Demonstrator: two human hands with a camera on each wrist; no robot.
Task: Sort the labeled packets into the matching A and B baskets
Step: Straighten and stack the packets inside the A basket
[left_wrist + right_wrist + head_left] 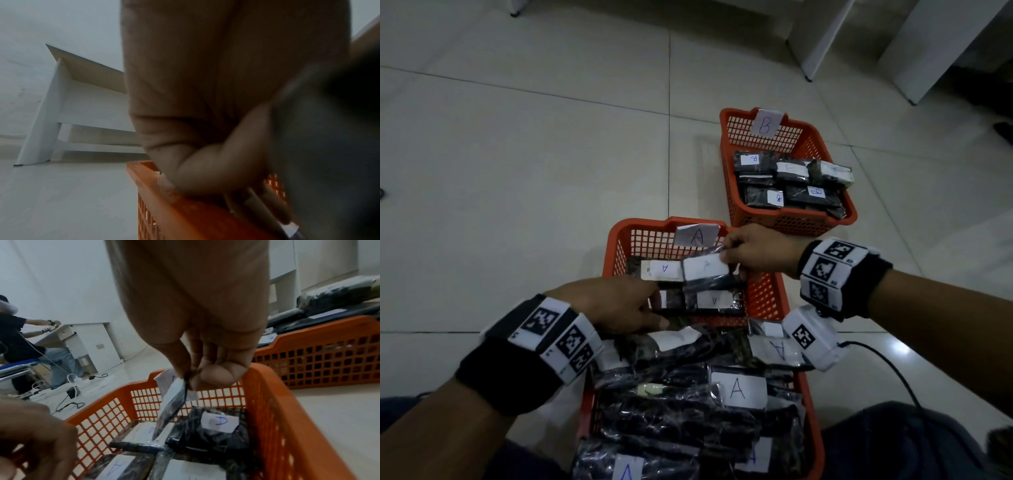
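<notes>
The orange A basket (pixel 616 246) (pixel 265 386) sits in the middle of the floor, with a few A-labeled packets (pixel 714 299) lying flat in it. My right hand (pixel 729 255) (pixel 189 379) pinches a black packet with a white label (pixel 705 270) (pixel 170 410) by one edge, so it hangs just above those packets. My left hand (pixel 657 308) (pixel 257 203) reaches over the near rim. Its straight fingers touch a packet (pixel 671 298) at the basket's near left. The B basket (pixel 726 144) stands farther right and holds several B-labeled packets (pixel 775 198).
Close to me, a third orange basket (pixel 811 411) is piled with black packets, some marked A (pixel 738 389). White furniture legs (pixel 822 51) stand beyond. A cable (pixel 887 363) trails on the tile floor. Another person (pixel 16 340) works at a desk far left.
</notes>
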